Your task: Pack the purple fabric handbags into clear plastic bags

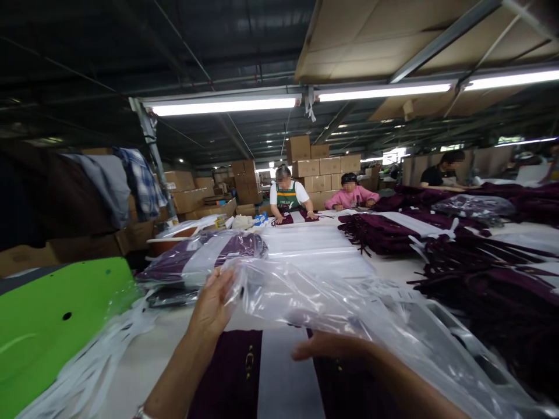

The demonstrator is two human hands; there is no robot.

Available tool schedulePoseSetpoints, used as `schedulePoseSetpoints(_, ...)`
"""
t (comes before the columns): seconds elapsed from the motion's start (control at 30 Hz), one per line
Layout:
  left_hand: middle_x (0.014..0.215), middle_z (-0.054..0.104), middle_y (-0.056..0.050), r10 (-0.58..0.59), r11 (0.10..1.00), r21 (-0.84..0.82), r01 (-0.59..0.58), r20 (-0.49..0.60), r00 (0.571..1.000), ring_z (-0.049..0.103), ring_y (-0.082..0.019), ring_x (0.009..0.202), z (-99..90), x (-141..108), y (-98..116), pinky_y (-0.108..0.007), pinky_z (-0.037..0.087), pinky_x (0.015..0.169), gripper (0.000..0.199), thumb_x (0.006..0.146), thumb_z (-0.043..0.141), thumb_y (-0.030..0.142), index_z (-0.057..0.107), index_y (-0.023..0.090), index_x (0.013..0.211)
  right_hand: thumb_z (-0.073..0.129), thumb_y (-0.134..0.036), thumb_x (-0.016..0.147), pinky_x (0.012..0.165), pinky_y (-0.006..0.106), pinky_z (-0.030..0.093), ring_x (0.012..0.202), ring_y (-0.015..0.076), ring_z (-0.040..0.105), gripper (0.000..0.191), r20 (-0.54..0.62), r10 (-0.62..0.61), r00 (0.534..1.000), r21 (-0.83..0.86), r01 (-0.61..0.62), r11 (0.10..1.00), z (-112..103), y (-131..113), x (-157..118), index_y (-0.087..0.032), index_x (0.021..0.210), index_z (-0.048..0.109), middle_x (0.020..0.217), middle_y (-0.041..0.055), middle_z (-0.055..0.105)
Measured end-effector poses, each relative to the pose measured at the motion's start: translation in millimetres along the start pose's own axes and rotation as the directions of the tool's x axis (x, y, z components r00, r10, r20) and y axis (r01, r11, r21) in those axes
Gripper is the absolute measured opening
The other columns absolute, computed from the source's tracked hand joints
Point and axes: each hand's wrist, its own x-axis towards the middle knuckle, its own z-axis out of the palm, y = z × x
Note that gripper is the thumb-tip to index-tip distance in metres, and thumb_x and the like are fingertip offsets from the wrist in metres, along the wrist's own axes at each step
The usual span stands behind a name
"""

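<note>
My left hand (pixel 217 298) is closed on the edge of a clear plastic bag (pixel 297 291), which stretches off to the right. My right hand (pixel 327 344) is beneath the bag, thumb stretched out and apart from the fingers. Plastic blurs and partly covers those fingers. Below both hands lies a folded dark purple garment (pixel 236 372) with a pale grey strip (pixel 283 372) down its middle and small gold-coloured fittings. Just beyond my left hand is a bagged purple garment (pixel 205 256).
Flat clear bags (pixel 312 244) are stacked ahead. Purple garments (pixel 384 230) with dangling ties pile up at right. A green panel (pixel 65 326) and white strips (pixel 109 355) are at left. Two people (pixel 286 201) (pixel 351 195) work across the table; another person (pixel 445 171) is at right.
</note>
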Motion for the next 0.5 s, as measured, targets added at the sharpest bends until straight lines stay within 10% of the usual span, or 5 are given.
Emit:
schedulePoseSetpoints(0.1,0.082,0.072,0.0,-0.113,0.993,0.046,0.112,0.038,0.993,0.062,-0.006,0.055,-5.2,-42,-19,-0.013,0.051,0.05,0.022,0.082,0.065,0.005,0.065,0.016,0.101,0.08,-0.043,0.07,0.108,0.041,0.044,0.124,0.0261,0.06,0.068,0.242,0.024,0.97,0.458,-0.136,0.878,7,-31,-23,-0.026,0.133,0.061,0.133,0.0078,0.065)
schedulePoseSetpoints(0.3,0.073,0.068,-0.001,-0.427,0.903,0.077,0.422,0.082,0.9,0.062,-0.01,0.057,-56.2,-110,-70,-0.016,0.047,0.045,0.027,0.073,0.078,0.016,0.069,0.013,0.098,0.057,-0.066,0.084,0.1,0.048,0.051,0.123,0.0281,0.061,0.062,-0.059,0.357,0.932,0.889,-0.113,0.443,-20,0,-57,-0.028,0.133,0.048,0.143,0.0124,0.055)
schedulePoseSetpoints(0.5,0.074,0.071,-0.004,-0.445,0.895,-0.042,0.443,-0.064,0.893,0.065,-0.012,0.056,-71.5,-138,-85,-0.019,0.052,0.049,0.018,0.071,0.08,0.011,0.07,0.013,0.085,0.057,-0.051,0.081,0.085,0.051,0.056,0.099,0.0319,0.069,0.029,-0.22,0.587,0.779,0.772,-0.229,0.593,-62,36,-21,-0.022,0.078,0.054,0.087,0.0148,0.069)
